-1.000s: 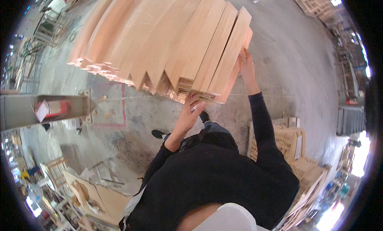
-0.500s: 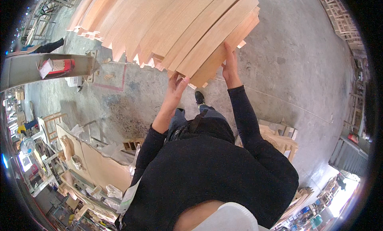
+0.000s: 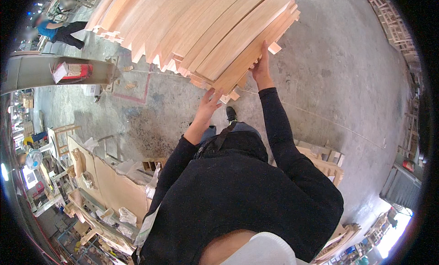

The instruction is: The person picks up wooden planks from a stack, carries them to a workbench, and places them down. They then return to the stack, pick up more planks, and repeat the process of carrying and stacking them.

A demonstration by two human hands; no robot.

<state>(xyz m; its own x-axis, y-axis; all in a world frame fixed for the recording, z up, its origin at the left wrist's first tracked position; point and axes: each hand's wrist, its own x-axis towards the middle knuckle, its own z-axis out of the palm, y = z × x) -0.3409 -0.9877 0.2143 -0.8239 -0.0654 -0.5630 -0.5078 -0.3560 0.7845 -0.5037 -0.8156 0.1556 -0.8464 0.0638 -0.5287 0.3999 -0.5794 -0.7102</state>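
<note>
A broad stack of pale wooden planks (image 3: 183,27) fills the upper middle of the head view, with uneven ends on its left side. Along its near right edge lies a wooden plank (image 3: 244,64). My right hand (image 3: 261,72) is closed on this plank's near edge, thumb on top and fingers partly hidden beneath. At the plank's near left end, my left hand (image 3: 208,110) touches the corner with its fingers stretched out and apart. Shorter wood ends (image 3: 231,96) stick out below the plank between my hands.
A grey post (image 3: 34,73) carrying a red fire extinguisher (image 3: 75,72) stands at left. Another person (image 3: 61,32) is at upper left. Behind me are a cardboard-sided bench (image 3: 107,173) at left and stacked wood (image 3: 322,160) at right. Concrete floor (image 3: 329,82) surrounds the stack.
The plank between my hands now lies flatter along the stack's near edge. My left hand's fingers have loosened and spread at its end. The other person shows more fully at upper left.
</note>
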